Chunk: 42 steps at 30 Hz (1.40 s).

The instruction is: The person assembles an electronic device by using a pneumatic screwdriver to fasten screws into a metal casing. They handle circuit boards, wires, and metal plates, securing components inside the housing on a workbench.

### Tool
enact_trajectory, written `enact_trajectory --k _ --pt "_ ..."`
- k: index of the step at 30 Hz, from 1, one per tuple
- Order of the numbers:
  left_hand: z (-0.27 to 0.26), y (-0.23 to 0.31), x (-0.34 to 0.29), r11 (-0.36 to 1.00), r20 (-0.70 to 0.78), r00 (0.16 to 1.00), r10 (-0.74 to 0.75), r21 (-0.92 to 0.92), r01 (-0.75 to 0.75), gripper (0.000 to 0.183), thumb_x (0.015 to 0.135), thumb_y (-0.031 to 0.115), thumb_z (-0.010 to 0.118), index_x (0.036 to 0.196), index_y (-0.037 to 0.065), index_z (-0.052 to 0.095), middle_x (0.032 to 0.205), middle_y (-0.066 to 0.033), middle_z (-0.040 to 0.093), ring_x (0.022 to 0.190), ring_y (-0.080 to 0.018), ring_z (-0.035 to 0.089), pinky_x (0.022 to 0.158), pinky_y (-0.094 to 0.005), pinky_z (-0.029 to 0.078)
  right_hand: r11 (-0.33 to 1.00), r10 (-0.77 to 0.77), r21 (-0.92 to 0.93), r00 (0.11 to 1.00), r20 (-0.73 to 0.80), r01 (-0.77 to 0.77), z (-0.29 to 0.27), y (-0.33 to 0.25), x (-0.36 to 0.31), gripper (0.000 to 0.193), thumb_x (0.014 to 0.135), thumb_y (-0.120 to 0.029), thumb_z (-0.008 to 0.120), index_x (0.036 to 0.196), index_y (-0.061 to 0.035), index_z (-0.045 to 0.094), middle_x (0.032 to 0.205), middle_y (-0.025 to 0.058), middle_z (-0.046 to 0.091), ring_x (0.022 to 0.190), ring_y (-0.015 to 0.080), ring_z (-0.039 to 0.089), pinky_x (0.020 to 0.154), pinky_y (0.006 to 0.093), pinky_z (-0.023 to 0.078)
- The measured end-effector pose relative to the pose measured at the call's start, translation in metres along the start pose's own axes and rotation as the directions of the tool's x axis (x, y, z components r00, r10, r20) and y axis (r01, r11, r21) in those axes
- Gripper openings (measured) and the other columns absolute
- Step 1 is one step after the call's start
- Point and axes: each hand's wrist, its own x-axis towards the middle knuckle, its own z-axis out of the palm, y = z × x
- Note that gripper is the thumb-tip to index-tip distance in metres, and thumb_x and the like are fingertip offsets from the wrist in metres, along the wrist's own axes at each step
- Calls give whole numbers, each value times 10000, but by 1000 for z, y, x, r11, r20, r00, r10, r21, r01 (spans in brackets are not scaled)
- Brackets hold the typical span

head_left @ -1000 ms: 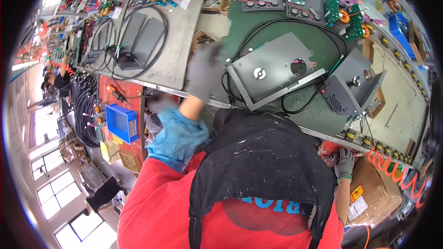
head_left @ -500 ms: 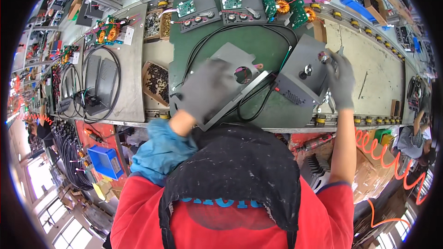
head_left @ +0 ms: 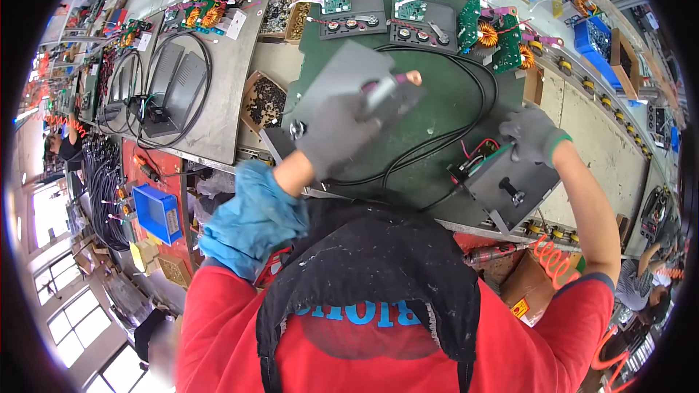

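Observation:
My left hand (head_left: 338, 135), in a grey glove and blurred by motion, is closed on a grey sheet-metal panel (head_left: 338, 76) tilted above the green mat. By its fingers sits a purple-sleeved lug (head_left: 413, 77) with a copper-coloured end. My right hand (head_left: 535, 135), gloved in grey with a green cuff, grips the upper edge of a dark grey metal panel (head_left: 520, 182). That panel carries a black knob-like fitting (head_left: 512, 191), and red wires and a cable lie at its left side. A black cable (head_left: 437, 135) loops across the mat between the hands.
Two grey panels with green circuit boards (head_left: 349, 11) and green boards with copper coils (head_left: 495, 33) stand along the back. A box of dark screws (head_left: 263, 102) is left of the mat. Further left lies a cabled grey housing (head_left: 171, 94). Orange coiled hose (head_left: 557, 258) hangs lower right.
The right panel has turned and moved down and nearer the front edge; my right hand is now on its upper edge. My left hand has shifted and tilted the other panel upward.

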Motion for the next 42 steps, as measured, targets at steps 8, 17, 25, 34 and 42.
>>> enact_trajectory --k 8,17,25,34,42 --pt "-30 -18 -5 589 55 701 711 497 -637 362 666 125 692 1026 158 669 816 -35 563 753 -238 564 653 -351 460 804 569 534 603 -560 -263 59 -38 -63 331 629 -192 738 905 -89 587 844 70 563 847 303 540 705 399 454" --pt "-44 -183 -45 547 124 843 523 710 -444 405 690 129 625 1087 209 639 1036 -74 561 1107 -253 530 870 -373 483 322 939 888 233 -254 -329 97 -150 -16 318 694 -237 747 917 -53 614 823 105 574 769 287 553 698 390 444" --pt "-38 -138 -57 947 -452 862 228 309 -89 405 888 301 531 1233 88 547 1098 -148 566 976 -328 587 818 -403 482 425 848 883 430 -310 -201 41 -193 28 326 745 -306 686 912 -39 602 824 163 608 792 332 605 692 421 469" --pt "-12 -85 -45 949 -513 851 113 310 61 772 727 235 706 1409 146 355 1247 -242 446 1111 -404 503 910 -451 434 304 909 952 290 -298 26 3 -206 88 315 744 -309 685 879 -43 585 808 167 604 739 345 607 654 432 469" --pt "-46 -117 -38 798 -587 805 90 526 294 792 785 365 664 1448 192 268 1290 -218 413 1046 -417 548 796 -465 485 266 741 858 475 -474 439 18 -181 73 385 821 -320 634 1084 -41 596 973 166 628 901 323 617 789 391 488"
